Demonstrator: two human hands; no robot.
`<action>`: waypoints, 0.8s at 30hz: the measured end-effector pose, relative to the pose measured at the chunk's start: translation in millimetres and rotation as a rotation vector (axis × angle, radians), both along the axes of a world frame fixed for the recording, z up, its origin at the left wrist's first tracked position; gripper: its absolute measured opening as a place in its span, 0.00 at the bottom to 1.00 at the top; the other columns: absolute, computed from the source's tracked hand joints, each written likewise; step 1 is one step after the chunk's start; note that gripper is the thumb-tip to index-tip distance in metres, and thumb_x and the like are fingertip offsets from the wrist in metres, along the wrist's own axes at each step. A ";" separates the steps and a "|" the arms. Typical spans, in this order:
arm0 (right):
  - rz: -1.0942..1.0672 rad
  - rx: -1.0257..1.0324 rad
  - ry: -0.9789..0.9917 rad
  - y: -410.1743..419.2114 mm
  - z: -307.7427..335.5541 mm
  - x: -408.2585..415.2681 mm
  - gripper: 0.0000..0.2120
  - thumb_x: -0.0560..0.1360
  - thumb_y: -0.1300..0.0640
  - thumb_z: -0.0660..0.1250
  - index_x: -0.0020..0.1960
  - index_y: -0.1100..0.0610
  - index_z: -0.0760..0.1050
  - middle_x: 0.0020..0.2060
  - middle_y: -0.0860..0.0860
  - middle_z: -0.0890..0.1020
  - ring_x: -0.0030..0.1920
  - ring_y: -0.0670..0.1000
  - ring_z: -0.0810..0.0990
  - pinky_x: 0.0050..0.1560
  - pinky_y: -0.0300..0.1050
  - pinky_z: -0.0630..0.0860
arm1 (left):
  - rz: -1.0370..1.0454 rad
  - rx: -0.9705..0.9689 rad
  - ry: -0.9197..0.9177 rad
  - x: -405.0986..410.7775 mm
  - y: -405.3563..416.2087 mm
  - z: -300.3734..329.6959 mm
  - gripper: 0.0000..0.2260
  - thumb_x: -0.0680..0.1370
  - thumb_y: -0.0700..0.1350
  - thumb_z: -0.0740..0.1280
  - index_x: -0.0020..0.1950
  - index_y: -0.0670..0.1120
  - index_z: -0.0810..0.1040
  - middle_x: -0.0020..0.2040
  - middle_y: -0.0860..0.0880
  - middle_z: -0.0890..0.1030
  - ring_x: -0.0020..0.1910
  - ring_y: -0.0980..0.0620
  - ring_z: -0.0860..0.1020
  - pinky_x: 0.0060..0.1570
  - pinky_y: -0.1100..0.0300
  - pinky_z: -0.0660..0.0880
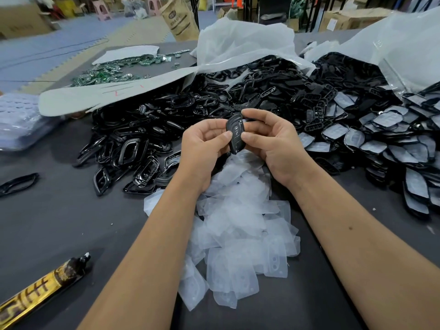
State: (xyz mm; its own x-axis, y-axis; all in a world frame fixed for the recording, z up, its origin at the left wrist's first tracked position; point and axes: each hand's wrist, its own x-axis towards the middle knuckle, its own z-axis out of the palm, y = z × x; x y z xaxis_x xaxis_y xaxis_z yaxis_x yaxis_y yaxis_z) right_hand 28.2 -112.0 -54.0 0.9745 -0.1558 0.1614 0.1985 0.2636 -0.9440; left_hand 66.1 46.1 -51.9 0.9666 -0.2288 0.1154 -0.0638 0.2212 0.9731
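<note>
The black car key fob [234,136] is in both your hands, held upright above the middle of the table [59,210], its button face turned toward you. Your left hand [204,148] grips its left edge, fingers curled behind it and the thumb lying across the front. Your right hand [273,144] pinches the other side: the thumb presses on the lower part of the face and the index finger hooks over the top end. Both hands are closed round the fob and hold nothing else.

Directly below your wrists lies a loose heap of translucent silicone button pads [238,234], spreading toward you between your forearms. Just beyond and to the left of your hands is a large pile of glossy black fob frames [142,144]; one stray frame [19,183] lies well apart at the left edge. To the right of the fob there are black button inserts [314,115], and further right a heap of black shell halves covered with protective film [381,139]. These piles spill from white plastic bags [245,46] opened behind them.

A grey sheet [107,94] lies over the far-left side of the frame pile, and past it green circuit boards [107,72] are scattered. A gold and black tube [40,294] lies slantwise at the near left corner. A brown paper sack [179,20] stands on the floor beyond the table.
</note>
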 end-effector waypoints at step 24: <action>-0.005 0.090 -0.004 1.7 0.4 -0.9 0.17 0.73 0.69 0.75 0.60 0.60 0.80 0.39 0.53 0.86 0.43 0.52 0.87 0.46 0.45 0.84 | -0.089 0.015 0.024 -1.8 4.9 -0.3 0.04 0.81 0.34 0.67 0.51 0.39 0.81 0.42 0.42 0.85 0.39 0.51 0.82 0.41 0.60 0.79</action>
